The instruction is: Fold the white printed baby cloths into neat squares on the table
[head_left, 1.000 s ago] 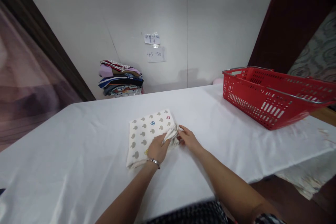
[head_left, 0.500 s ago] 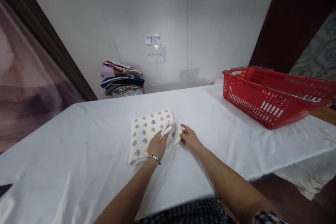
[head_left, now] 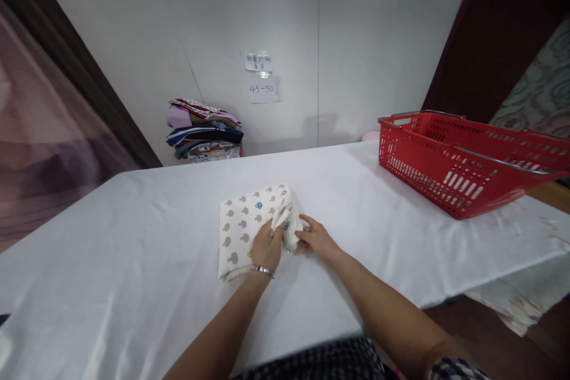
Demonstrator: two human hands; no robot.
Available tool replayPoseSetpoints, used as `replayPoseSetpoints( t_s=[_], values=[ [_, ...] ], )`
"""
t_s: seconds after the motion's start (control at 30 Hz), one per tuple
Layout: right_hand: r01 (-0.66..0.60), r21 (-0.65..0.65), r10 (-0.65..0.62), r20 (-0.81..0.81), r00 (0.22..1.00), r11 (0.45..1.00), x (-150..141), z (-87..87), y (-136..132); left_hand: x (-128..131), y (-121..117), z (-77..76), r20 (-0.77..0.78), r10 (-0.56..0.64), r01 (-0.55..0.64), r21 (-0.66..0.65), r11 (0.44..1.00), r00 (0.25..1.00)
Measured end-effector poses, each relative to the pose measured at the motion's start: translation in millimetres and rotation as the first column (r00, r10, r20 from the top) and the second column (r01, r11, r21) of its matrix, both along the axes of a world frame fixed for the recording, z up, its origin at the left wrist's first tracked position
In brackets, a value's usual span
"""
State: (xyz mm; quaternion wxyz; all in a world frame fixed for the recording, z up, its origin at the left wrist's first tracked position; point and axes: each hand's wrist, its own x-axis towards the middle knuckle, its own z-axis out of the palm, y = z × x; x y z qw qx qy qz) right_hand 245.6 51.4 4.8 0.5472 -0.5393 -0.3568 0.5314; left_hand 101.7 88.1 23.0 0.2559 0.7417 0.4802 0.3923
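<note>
A white cloth (head_left: 243, 222) printed with grey mushrooms and a few coloured ones lies folded in a flat rectangle on the white-covered table (head_left: 169, 249). My left hand (head_left: 267, 246), with a silver band at the wrist, grips the upturned layers near the cloth's right edge between thumb and fingers. At that same edge, my right hand (head_left: 315, 236) pinches the gathered end of the fabric, thumb and fingertips closed around it. The inner folds between the two hands are partly hidden by my fingers.
A red plastic basket (head_left: 423, 160) with metal handles stands on the table's right side. Behind the far edge, a stack of folded fabrics (head_left: 205, 130) rests against the wall. Two paper labels (head_left: 265, 89) are taped above. A curtain (head_left: 53, 130) hangs at left.
The cloth's right end was drawn out a little to the right, then bunched back toward my left hand. My right hand moved right and back left. The left hand keeps its grip.
</note>
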Motion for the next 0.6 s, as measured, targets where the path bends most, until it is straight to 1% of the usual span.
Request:
replayPoseSetpoints(
  t_s=[0.07, 0.13, 0.2, 0.23, 0.3, 0.37, 0.4, 0.47, 0.53, 0.6],
  values=[
    [-0.009, -0.029, 0.011, 0.049, 0.999, 1.0, -0.8, 1.1, -0.8, 1.0, -0.2, -5.0, -0.082, -0.059, 0.066, 0.095, 0.993, 0.995],
    [-0.004, -0.02, 0.006, 0.122, 0.993, 1.0, 0.6, -0.7, -1.1, 2.4, -0.5, -8.9, -0.22, -0.142, 0.181, 0.17, 0.969, 0.965],
    [0.031, 0.023, -0.035, 0.214, 0.976, 0.999, 3.3, -3.7, -1.5, 4.0, -0.4, -9.7, -0.331, -0.197, 0.269, 0.186, 0.945, 0.923],
    [0.053, 0.046, -0.063, 0.265, 0.962, 0.998, 4.6, -5.0, -1.8, 4.8, -0.1, -8.7, -0.354, -0.205, 0.283, 0.183, 0.941, 0.912],
    [0.069, 0.072, -0.09, 0.351, 0.932, 0.995, 6.5, -6.1, -3.0, 6.1, 0.9, -5.1, -0.337, -0.187, 0.261, 0.191, 0.946, 0.923],
    [0.028, 0.07, -0.053, 0.384, 0.922, 0.997, 7.1, -5.5, -4.2, 7.1, 1.8, -1.9, -0.305, -0.158, 0.229, 0.215, 0.949, 0.939],
    [0.006, 0.068, -0.032, 0.384, 0.923, 0.998, 7.1, -5.0, -4.6, 7.5, 1.9, -1.2, -0.315, -0.154, 0.231, 0.224, 0.947, 0.937],
    [-0.008, 0.08, -0.024, 0.383, 0.923, 0.997, 7.2, -4.7, -4.6, 8.0, 1.1, -2.2, -0.395, -0.179, 0.282, 0.221, 0.933, 0.901],
    [0.012, 0.089, -0.046, 0.395, 0.918, 0.996, 7.5, -5.7, -4.0, 8.4, -0.6, -5.0, -0.497, -0.217, 0.351, 0.193, 0.916, 0.84],
    [0.015, 0.09, -0.05, 0.402, 0.914, 0.996, 8.2, -7.3, -3.4, 8.8, -2.6, -7.5, -0.552, -0.229, 0.378, 0.17, 0.91, 0.801]
  ],
)
